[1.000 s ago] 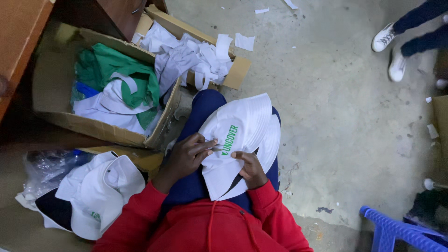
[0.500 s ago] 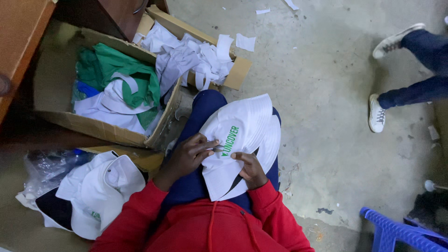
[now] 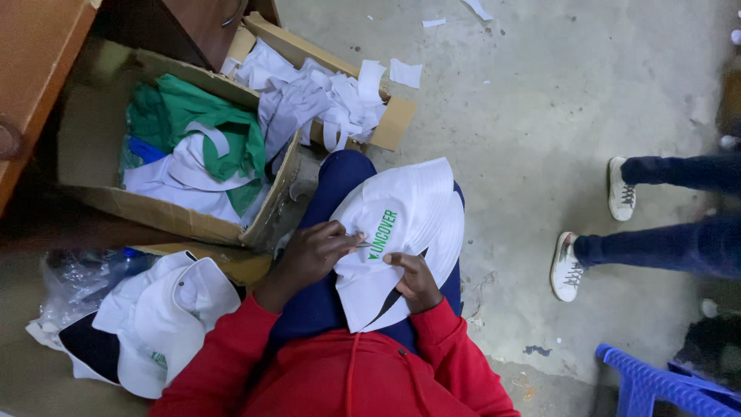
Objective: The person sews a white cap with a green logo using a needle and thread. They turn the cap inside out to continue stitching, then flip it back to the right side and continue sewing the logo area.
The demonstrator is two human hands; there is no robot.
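A white bucket hat (image 3: 405,232) with green lettering is held flat on the lap, its long axis running away from the body, pinched at its left edge by the left hand (image 3: 312,255) and pressed underneath the lettering by the closed right hand (image 3: 413,279).

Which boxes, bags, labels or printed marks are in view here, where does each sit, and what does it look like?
Large cardboard box: upper left on the floor, open, brown, holding green and white cloth.
Smaller cardboard box: beyond the knees, brown, full of white paper strips.
Clear plastic bag: lower left, crumpled.
Green print: on the white hat on the lap, between left hand and right hand.
Screens, signs: none.
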